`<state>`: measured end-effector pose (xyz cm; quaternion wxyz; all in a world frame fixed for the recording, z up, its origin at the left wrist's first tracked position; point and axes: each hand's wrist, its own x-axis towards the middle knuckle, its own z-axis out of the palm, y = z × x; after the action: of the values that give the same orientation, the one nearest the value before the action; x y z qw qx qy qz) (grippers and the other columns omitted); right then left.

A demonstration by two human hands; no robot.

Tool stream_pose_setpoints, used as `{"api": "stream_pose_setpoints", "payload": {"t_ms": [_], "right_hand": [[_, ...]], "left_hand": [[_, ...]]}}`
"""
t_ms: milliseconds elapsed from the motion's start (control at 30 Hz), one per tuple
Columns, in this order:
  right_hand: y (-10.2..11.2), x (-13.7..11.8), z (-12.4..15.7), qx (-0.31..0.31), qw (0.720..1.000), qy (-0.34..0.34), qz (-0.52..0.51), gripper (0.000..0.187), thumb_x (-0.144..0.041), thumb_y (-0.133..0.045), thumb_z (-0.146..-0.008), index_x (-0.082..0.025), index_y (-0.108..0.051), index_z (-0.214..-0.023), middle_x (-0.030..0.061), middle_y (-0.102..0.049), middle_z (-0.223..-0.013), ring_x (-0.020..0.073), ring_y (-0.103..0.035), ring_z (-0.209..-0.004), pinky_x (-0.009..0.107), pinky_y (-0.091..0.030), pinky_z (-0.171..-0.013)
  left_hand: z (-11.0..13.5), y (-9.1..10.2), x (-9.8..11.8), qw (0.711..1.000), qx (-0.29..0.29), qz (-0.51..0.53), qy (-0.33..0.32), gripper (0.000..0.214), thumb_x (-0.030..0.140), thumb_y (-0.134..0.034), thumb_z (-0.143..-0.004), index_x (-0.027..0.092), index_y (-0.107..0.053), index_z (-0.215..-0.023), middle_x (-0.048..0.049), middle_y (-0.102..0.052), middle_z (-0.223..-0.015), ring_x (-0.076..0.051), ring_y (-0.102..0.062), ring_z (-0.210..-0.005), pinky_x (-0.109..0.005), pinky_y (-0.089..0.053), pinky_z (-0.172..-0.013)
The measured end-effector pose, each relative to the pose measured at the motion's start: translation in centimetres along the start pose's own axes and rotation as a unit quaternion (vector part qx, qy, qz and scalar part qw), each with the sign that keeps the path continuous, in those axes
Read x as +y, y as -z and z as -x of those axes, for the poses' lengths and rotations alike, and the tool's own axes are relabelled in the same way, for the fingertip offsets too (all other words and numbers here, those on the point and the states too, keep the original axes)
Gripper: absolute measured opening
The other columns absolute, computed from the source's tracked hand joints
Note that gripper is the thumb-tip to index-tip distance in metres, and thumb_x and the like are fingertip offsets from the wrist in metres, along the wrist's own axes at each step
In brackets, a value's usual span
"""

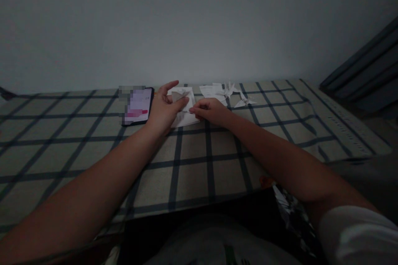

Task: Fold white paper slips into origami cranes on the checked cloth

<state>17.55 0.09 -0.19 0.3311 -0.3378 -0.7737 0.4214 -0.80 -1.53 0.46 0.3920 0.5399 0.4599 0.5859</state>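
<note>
A small piece of folded white paper is between my two hands, over white sheets lying on the checked cloth. My left hand holds its left side, with the thumb pressed on top and the index finger stretched out above. From the right, my right hand pinches the lower right edge of the paper between thumb and fingertips. The fingers under the paper are partly hidden. Just beyond my right hand lie more white paper pieces.
Two folded paper cranes, one crane by the papers and another crane farther right, rest on the checked tablecloth. A lit phone lies left of my left hand. A grey wall rises behind the table.
</note>
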Motion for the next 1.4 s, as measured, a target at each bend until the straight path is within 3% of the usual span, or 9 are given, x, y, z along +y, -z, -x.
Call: {"api": "stream_pose_setpoints", "payload": {"t_ms": [233,333,433,667,800,967,1100,1233,1400], "right_hand": [[1.3,-0.4,-0.1,0.123,0.990,0.061,0.019,0.040,-0.056,-0.063,-0.090,-0.016,-0.065,-0.084,0.0005,-0.061,-0.076,0.0124,-0.053,-0.070,0.026,-0.041,-0.066],[1.9,-0.2,-0.3,0.099,0.989,0.108,0.034,0.033,-0.049,-0.065,-0.089,-0.017,-0.072,-0.095,0.0041,-0.068,-0.092,0.0150,-0.059,-0.084,0.028,-0.045,-0.078],[2.1,0.1,-0.4,0.063,0.989,0.119,0.062,0.033,-0.048,-0.068,-0.087,-0.016,-0.075,-0.090,0.0041,-0.070,-0.088,0.0164,-0.060,-0.086,0.030,-0.045,-0.081],[2.1,0.2,-0.4,0.057,0.997,0.057,-0.005,0.037,-0.051,-0.071,-0.083,-0.014,-0.074,-0.085,0.0016,-0.067,-0.076,0.0131,-0.055,-0.072,0.028,-0.043,-0.070],[2.0,0.1,-0.3,0.093,0.994,0.036,-0.032,0.038,-0.052,-0.072,-0.081,-0.014,-0.070,-0.078,-0.0003,-0.061,-0.070,0.0117,-0.052,-0.068,0.027,-0.041,-0.067],[1.7,-0.2,-0.3,0.096,0.992,0.018,-0.078,0.036,-0.050,-0.076,-0.077,-0.014,-0.070,-0.080,-0.0007,-0.060,-0.071,0.0113,-0.052,-0.068,0.027,-0.041,-0.066],[1.8,-0.1,-0.4,0.081,0.989,-0.007,-0.121,0.037,-0.049,-0.077,-0.076,-0.014,-0.070,-0.088,-0.0002,-0.063,-0.076,0.0104,-0.052,-0.066,0.025,-0.042,-0.062],[2.2,0.3,-0.3,0.057,0.993,-0.013,-0.106,0.040,-0.054,-0.069,-0.085,-0.015,-0.070,-0.079,0.0009,-0.063,-0.073,0.0110,-0.053,-0.065,0.025,-0.041,-0.061],[2.3,-0.3,-0.1,0.051,0.993,-0.017,-0.109,0.037,-0.051,-0.073,-0.080,-0.014,-0.071,-0.079,-0.0009,-0.061,-0.067,0.0107,-0.052,-0.064,0.026,-0.042,-0.063]], "left_hand": [[0.2,0.1,0.5,0.988,-0.085,0.014,0.128,0.032,0.032,-0.085,-0.064,0.016,-0.075,-0.089,-0.0072,-0.077,-0.085,-0.019,-0.070,-0.070,-0.029,-0.057,-0.065],[0.4,-0.1,0.4,0.978,-0.122,0.004,0.169,0.029,0.029,-0.085,-0.062,0.015,-0.075,-0.085,-0.0085,-0.076,-0.080,-0.020,-0.071,-0.069,-0.030,-0.057,-0.065],[0.6,-0.1,0.4,0.973,-0.145,-0.036,0.176,0.025,0.029,-0.083,-0.062,0.014,-0.075,-0.080,-0.0076,-0.075,-0.075,-0.018,-0.069,-0.064,-0.028,-0.055,-0.060],[0.8,0.1,1.5,0.970,-0.188,-0.100,0.119,0.029,0.038,-0.078,-0.070,0.014,-0.076,-0.085,-0.0048,-0.073,-0.074,-0.016,-0.065,-0.062,-0.026,-0.054,-0.056],[0.7,0.4,1.8,0.980,-0.143,-0.134,0.036,0.036,0.044,-0.074,-0.076,0.014,-0.077,-0.095,-0.0061,-0.075,-0.087,-0.017,-0.067,-0.072,-0.026,-0.055,-0.062],[0.2,0.8,2.1,0.965,-0.099,-0.237,-0.047,0.025,0.039,-0.072,-0.078,0.015,-0.077,-0.084,-0.0062,-0.077,-0.088,-0.018,-0.068,-0.079,-0.027,-0.054,-0.075],[0.1,1.0,2.4,0.959,-0.095,-0.262,-0.052,0.023,0.038,-0.070,-0.079,0.016,-0.077,-0.080,-0.0055,-0.077,-0.084,-0.019,-0.067,-0.078,-0.027,-0.052,-0.074],[0.1,1.1,2.2,0.966,-0.101,-0.238,-0.023,0.024,0.038,-0.072,-0.076,0.016,-0.077,-0.080,-0.0056,-0.077,-0.082,-0.018,-0.066,-0.073,-0.027,-0.050,-0.067],[0.1,1.0,2.2,0.972,-0.127,-0.199,-0.010,0.024,0.039,-0.074,-0.073,0.016,-0.077,-0.078,-0.0063,-0.076,-0.079,-0.018,-0.065,-0.071,-0.028,-0.050,-0.068]]}}
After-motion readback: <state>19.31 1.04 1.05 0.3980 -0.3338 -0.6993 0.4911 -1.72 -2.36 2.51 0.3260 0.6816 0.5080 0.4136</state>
